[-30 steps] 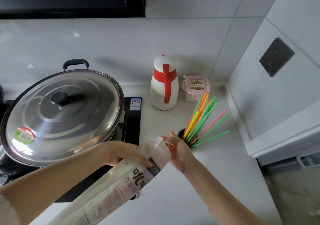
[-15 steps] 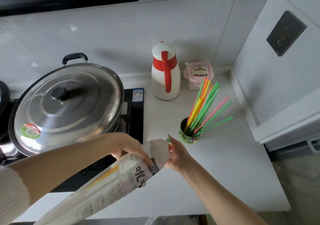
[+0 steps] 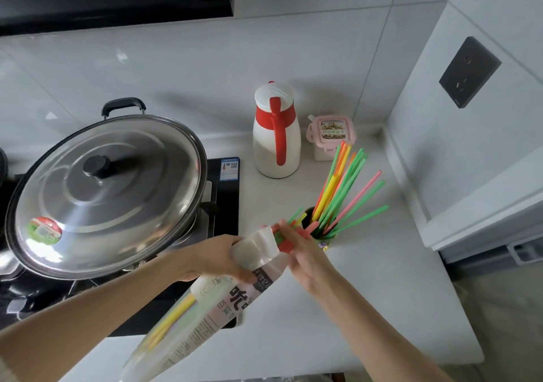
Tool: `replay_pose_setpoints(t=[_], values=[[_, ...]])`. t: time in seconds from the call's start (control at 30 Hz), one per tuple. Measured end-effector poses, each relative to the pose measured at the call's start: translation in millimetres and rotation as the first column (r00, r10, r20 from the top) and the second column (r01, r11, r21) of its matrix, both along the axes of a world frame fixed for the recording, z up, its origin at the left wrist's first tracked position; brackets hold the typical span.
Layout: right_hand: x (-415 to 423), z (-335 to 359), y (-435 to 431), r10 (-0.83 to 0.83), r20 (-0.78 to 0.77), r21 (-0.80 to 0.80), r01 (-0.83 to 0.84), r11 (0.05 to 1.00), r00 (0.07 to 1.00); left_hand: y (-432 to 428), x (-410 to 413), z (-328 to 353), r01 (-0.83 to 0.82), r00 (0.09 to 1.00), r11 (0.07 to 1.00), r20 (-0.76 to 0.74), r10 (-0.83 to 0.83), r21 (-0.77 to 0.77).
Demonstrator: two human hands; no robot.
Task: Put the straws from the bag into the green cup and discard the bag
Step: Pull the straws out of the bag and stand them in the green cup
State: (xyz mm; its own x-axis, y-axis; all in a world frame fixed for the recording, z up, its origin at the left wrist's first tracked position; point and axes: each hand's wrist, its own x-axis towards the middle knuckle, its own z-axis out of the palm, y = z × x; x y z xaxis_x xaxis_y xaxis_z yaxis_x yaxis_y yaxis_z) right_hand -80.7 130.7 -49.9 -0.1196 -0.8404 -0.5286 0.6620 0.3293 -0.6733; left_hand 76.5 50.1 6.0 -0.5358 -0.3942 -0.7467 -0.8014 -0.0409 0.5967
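Note:
My left hand [image 3: 219, 259] grips the long pale straw bag [image 3: 205, 308] near its open top, tilted toward the green cup [image 3: 321, 233]. A few yellow and green straws still show through the bag's lower part. My right hand [image 3: 305, 259] is shut on a small bunch of red, green and yellow straws [image 3: 289, 229] drawn partly out of the bag mouth, right beside the cup. The cup is mostly hidden behind my fingers and holds several coloured straws [image 3: 345, 184] fanning up and to the right.
A large steel wok lid [image 3: 108, 193] covers the stove [image 3: 226, 205] on the left. A white and red jug [image 3: 276, 135] and a small pink container [image 3: 330, 132] stand at the back. The grey wall with a socket [image 3: 468, 71] bounds the counter [image 3: 367, 308] on the right.
My right hand has drawn a bunch of straws out of the bag mouth toward the cup. The bag has risen and moved nearer the cup.

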Motion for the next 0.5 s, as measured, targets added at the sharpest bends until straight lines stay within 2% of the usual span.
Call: replay_pose_setpoints(t=[0.07,0.3,0.43,0.5], values=[[-1.7,11.9,-3.5,-0.081,-0.011,-0.047,0.081,0.996,0.997,0.9,-0.3,-0.8,-0.025,0.999,0.999,-0.039,0.024,-0.039],[-25.3,57.2,-14.6,-0.223,-0.037,-0.218,0.210,0.953,0.974,7.2,6.0,-8.1,-0.076,0.989,0.982,-0.138,0.053,-0.171],[-39.1,88.0,-14.9,-0.320,0.025,-0.336,0.309,0.890,0.947,11.2,7.0,-9.0,-0.102,0.981,0.963,-0.186,0.056,-0.250],[-45.9,101.9,-16.8,-0.386,0.000,-0.362,0.360,0.860,0.922,11.9,9.1,-9.5,-0.125,0.974,0.956,-0.218,0.067,-0.264]])
